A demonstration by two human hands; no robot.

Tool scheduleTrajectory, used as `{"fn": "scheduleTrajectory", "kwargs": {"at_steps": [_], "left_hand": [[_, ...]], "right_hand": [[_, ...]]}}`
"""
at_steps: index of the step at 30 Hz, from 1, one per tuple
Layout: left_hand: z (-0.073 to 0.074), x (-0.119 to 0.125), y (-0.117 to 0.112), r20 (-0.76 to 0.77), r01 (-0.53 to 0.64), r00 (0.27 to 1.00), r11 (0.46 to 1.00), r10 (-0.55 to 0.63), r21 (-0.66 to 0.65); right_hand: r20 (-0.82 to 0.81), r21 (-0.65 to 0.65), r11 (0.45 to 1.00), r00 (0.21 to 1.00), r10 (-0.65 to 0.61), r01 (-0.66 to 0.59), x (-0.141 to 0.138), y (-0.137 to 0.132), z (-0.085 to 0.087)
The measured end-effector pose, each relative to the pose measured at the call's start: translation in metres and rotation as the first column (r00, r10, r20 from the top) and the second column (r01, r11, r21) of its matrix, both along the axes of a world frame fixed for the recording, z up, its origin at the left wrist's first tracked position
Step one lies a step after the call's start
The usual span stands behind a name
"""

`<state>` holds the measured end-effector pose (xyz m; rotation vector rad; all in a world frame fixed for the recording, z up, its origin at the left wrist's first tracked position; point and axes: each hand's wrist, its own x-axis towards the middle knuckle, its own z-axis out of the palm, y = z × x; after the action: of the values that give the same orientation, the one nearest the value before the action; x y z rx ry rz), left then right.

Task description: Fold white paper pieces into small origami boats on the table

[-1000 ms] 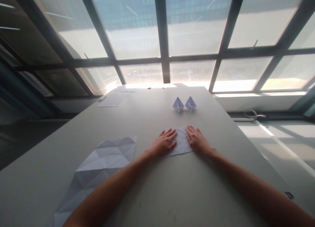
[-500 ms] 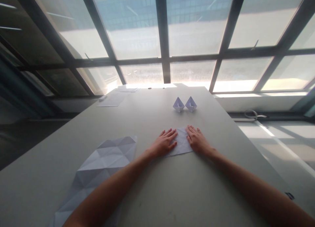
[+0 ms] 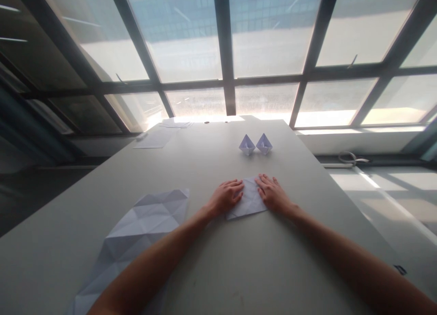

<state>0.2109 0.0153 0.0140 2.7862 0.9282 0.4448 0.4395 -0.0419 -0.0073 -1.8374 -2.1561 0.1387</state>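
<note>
A small white folded paper [image 3: 250, 200] with crease lines lies flat on the white table [image 3: 273, 260]. Its left edge is under my left hand [image 3: 226, 195], whose fingers are stretched out and lie on the paper. On the upper right side rests my right hand [image 3: 273, 193], palm down with the fingers extended. Both hands partly cover the paper's sides; its middle and lower edge show between them.
Two folded paper boats [image 3: 255, 144] stand side by side beyond my hands. A large creased paper sheet [image 3: 146, 219] lies at the left, partly under my left forearm. Flat white sheets [image 3: 153, 137] lie at the far left, near the windows [image 3: 194, 101].
My left hand has shifted slightly left, its fingers closer together, uncovering more of the paper's lower left corner. My right hand is almost unchanged.
</note>
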Motion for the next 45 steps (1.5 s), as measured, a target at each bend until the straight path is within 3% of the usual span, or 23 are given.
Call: {"fn": "scheduleTrajectory", "kwargs": {"at_steps": [6,11,20,26,30,33,40,45], "left_hand": [[0.008,0.000,-0.003,0.089,-0.011,0.996,0.997,0.004,0.074],[0.014,-0.001,-0.007,0.077,-0.033,0.997,0.995,0.025,0.098],[0.017,0.000,-0.009,0.023,-0.091,0.996,0.988,0.089,0.122],[0.009,-0.002,-0.005,0.052,0.046,0.998,0.999,-0.046,0.014],[0.010,-0.006,-0.003,-0.030,0.200,0.979,0.976,-0.203,-0.089],[0.014,-0.009,-0.001,-0.090,0.241,0.963,0.961,-0.254,-0.137],[0.007,-0.007,0.002,-0.102,0.153,0.981,0.979,-0.167,-0.137],[0.002,-0.005,0.004,-0.066,0.073,0.994,0.987,-0.083,-0.140]], "right_hand": [[0.083,0.107,0.994,0.996,-0.045,0.036,-0.001,-0.004,0.010],[0.089,0.191,0.975,0.987,-0.132,0.113,-0.001,-0.009,0.023],[0.036,0.099,0.990,0.994,-0.107,0.103,-0.018,-0.024,0.023],[-0.038,0.038,0.998,0.998,0.049,-0.047,-0.018,-0.020,0.012],[-0.090,0.000,0.972,0.968,0.232,-0.233,-0.009,-0.011,0.010],[-0.102,-0.002,0.951,0.946,0.307,-0.309,-0.003,-0.007,0.014],[-0.048,0.109,0.968,0.971,0.233,-0.227,-0.002,-0.010,0.019],[-0.061,0.076,0.958,0.958,0.280,-0.275,-0.002,-0.011,0.013]]}}
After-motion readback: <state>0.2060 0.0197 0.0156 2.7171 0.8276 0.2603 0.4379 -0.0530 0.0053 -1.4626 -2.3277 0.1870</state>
